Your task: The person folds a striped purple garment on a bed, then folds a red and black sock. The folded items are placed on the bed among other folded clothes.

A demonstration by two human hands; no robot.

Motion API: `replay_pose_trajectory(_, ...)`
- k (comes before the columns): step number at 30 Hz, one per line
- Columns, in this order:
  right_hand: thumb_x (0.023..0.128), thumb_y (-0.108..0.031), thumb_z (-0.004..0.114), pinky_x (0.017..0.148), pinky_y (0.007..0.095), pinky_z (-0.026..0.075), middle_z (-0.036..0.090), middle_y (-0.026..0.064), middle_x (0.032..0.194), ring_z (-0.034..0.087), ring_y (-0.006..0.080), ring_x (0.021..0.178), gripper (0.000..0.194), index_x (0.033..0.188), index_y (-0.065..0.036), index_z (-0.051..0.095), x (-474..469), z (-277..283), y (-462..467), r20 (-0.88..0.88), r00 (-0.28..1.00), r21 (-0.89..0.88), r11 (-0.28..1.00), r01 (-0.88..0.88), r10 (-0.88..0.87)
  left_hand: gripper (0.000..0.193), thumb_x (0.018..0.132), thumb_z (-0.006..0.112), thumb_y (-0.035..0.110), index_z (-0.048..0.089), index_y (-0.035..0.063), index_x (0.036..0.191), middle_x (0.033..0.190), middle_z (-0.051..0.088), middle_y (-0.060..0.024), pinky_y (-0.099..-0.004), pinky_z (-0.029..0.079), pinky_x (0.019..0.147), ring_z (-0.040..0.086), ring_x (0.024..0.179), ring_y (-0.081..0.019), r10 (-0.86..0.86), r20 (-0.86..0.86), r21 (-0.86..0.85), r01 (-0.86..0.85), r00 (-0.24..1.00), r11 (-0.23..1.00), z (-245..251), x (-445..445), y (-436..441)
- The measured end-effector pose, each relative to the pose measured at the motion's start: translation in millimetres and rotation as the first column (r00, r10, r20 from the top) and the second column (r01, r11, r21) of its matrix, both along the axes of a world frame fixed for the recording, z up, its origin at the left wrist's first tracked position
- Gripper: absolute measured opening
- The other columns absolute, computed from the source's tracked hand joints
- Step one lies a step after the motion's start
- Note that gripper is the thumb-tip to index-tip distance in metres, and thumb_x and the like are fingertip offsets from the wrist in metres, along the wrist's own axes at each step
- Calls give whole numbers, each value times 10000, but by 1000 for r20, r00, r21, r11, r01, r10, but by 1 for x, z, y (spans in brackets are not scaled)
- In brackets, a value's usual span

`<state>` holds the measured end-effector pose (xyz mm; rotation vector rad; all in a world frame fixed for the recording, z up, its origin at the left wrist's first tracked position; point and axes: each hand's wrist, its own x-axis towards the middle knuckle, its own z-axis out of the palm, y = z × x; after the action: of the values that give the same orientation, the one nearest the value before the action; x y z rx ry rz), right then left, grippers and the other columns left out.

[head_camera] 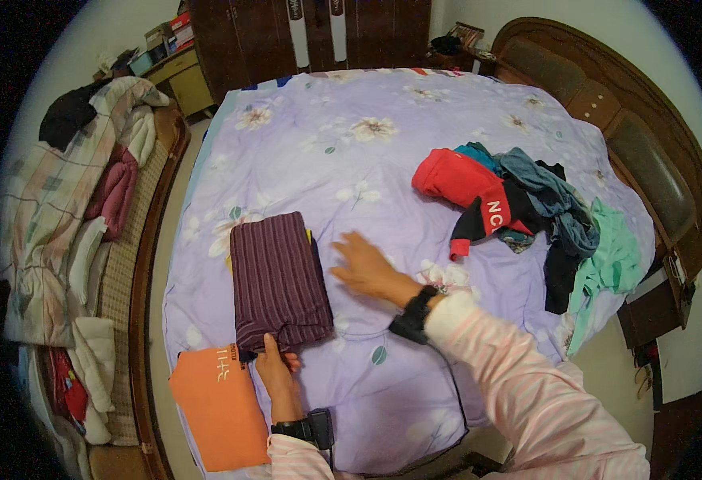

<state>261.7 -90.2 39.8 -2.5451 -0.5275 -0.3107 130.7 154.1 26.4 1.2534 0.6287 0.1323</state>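
Note:
A folded dark maroon striped garment (279,276) lies on the bed, with a bit of yellow cloth showing at its sides. My left hand (277,366) is at its near edge, thumb on top and fingers partly hidden beneath the cloth. My right hand (360,264) is just right of the garment, fingers apart and holding nothing. A folded orange garment (222,408) with printing lies at the near left, beside my left forearm. Farther right is a loose heap with a red and black sweatshirt (462,177), blue denim (546,180) and a mint green garment (615,246).
A lilac flowered bedspread (357,162) covers the bed. The wooden headboard (615,114) stands at the right. A wooden-framed couch (141,300) piled with a plaid blanket (69,198) runs along the left. A black cable (456,384) trails from my right wrist device.

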Motion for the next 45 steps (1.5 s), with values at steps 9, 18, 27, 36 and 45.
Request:
replay_pose_trajectory(9,731,-149,709,1000,657,329,345,177,1501,273,397,1412,543,1260,-168,586,-37,33,-276,273,690,-449,545,708,-670,587,967,447,605,567,39,876,615,594,-87,-259,355,373,544,465,-167,-220,-92,-359,173,971,917,-16,-9,-12)
replay_pose_trajectory(18,691,-260,655,738,498,521,677,232,832,663,393,787,337,965,-68,699,-152,5,-200,-371,917,-249,967,52,-145,363,989,479,383,593,51,1080,898,658,-80,-337,543,560,652,717,-194,-751,-131,-212,722,647,659,-21,-55,-73)
replay_pose_trajectory(27,733,-273,653,679,483,471,621,154,771,610,376,788,255,783,-39,563,-327,38,-83,-463,843,106,962,-253,273,595,836,744,362,514,-18,1232,957,638,-84,-313,508,595,607,741,-170,-860,-132,-49,863,493,503,-4,-135,-157)
replay_pose_trajectory(36,884,-200,652,711,307,510,677,46,849,632,145,771,168,950,-48,676,-367,13,-143,-313,944,624,771,124,101,338,762,645,49,624,-25,1091,941,662,-60,-306,515,791,630,834,-179,-879,-70,-6,881,471,473,45,-209,-130)
replay_pose_trajectory(45,970,-280,575,938,535,487,626,164,1200,617,319,1055,438,1314,-21,492,-373,-65,-145,-511,743,642,-382,665,433,446,779,648,68,578,-16,1211,1061,646,-53,-306,475,909,602,964,-177,-966,43,-44,966,256,254,103,-264,-119)
